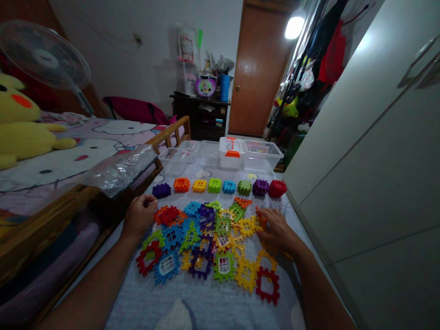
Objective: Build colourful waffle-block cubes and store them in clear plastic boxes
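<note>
Left hand (139,215) loosely curled beside red interlocking plastic tiles (170,214), right hand (275,228) at a yellow window tile (255,223), cannot tell whether either grips, mixed tiles (223,225) between them on blue-grey cloth (144,302), single-colour stacks (215,185) behind.

Yellow piece (255,223) — partly behind right hand (276,229)

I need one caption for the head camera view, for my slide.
Left hand and right hand at opposite sides of colourful plastic pieces, a row of stacks behind.
</note>
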### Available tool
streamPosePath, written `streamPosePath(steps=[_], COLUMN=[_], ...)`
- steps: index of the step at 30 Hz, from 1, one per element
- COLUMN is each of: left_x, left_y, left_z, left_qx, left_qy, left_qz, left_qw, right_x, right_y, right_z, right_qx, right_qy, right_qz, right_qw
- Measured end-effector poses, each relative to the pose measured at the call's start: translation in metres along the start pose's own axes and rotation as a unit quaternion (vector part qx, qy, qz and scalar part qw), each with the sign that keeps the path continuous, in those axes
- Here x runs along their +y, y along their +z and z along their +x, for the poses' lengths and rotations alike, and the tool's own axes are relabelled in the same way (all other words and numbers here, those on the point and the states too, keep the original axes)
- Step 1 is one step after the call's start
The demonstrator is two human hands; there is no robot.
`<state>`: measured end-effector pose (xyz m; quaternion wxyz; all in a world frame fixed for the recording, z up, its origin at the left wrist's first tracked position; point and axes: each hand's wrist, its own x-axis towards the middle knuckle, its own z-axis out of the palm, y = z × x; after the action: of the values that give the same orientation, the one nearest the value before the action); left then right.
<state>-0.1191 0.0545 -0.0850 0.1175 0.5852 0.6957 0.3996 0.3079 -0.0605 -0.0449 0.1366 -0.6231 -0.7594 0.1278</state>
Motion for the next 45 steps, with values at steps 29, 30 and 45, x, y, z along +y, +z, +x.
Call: streamPosePath(steps=[29,30,45], left_x=[0.0,-0.001,0.002], left_y=[0.001,0.001,0.002], left_z=[-0.001,-0.001,-0.004], left_qx=[-0.001,0.0,0.002], left_qy=[-0.004,-0.005,0.003], left_qz=[-0.003,-0.005,-0.039], left_qw=[1.0,1.0,0.999], right_x=[-0.034,-0.035,-0.1], right_y=[0.012,0.012,-0.013], right_z=[0.007,0.006,0.111], right_qx=[-0.028,-0.023,0.022], right_qy=[-0.097,-0.092,-0.154], right_qz=[0.035,0.033,-0.041], right_qw=[0.994,0.995,0.987])
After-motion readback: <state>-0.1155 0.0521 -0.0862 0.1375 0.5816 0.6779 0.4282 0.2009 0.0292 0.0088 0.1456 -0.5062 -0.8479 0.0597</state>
